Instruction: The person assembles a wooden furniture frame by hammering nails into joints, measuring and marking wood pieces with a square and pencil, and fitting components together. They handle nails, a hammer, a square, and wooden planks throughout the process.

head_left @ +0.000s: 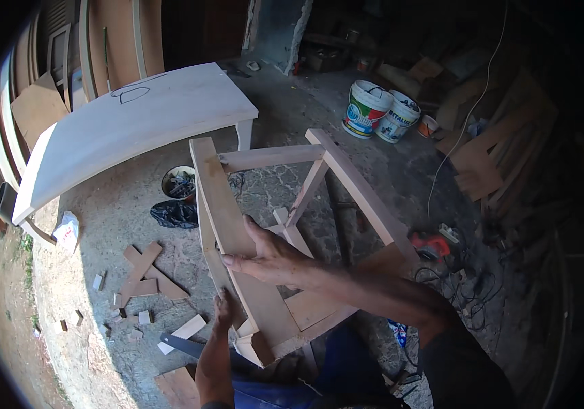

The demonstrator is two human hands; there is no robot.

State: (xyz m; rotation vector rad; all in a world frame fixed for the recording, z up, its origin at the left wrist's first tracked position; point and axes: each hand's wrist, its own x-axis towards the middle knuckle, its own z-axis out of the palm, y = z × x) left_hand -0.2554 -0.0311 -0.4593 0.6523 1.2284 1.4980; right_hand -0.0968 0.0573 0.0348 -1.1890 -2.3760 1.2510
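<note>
The right hand (271, 260), fingers spread, lay on a pale, angular wooden frame (229, 208); the left hand (224, 310) touched it, finger closure unclear.

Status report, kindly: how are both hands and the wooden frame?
Right hand on wide board, left hand just left of it. Wooden frame open in the middle. Wood offcuts on floor, left of frame.

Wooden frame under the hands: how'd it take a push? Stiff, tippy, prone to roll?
The wooden frame is probably stiff, given its thick, straight bars joined at corners. Rolling seems unlikely with those flat faces. Likely light for its size, with wide openings between bars.
</note>
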